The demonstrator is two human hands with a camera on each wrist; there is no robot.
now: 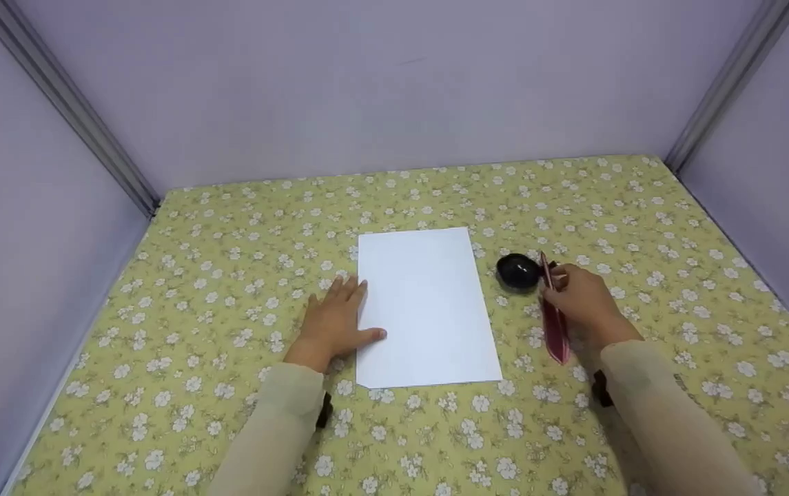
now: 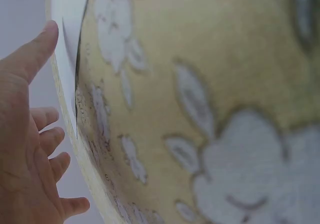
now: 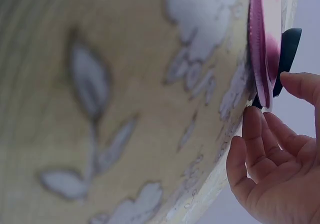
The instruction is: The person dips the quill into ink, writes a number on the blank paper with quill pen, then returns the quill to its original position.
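In the head view, the left hand [image 1: 335, 320] is spreading its fingers wide, its thumb resting on the white paper [image 1: 425, 310], which is lying on flowery yellow cloth [image 1: 229, 344]. The right hand [image 1: 587, 296] is bending around a shiny pink thing [image 1: 555, 337], beside a round black thing [image 1: 518, 271]. In the left wrist view, the thumb is pointing toward the paper. In the right wrist view, fingers are meeting the pink tip; I cannot tell if they are gripping.

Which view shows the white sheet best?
The head view: nearly the whole white sheet shows there, the left hand overlapping its left edge. The left wrist view has only a narrow strip at upper left, cut off by the frame top; in the right wrist view I can't make it out.
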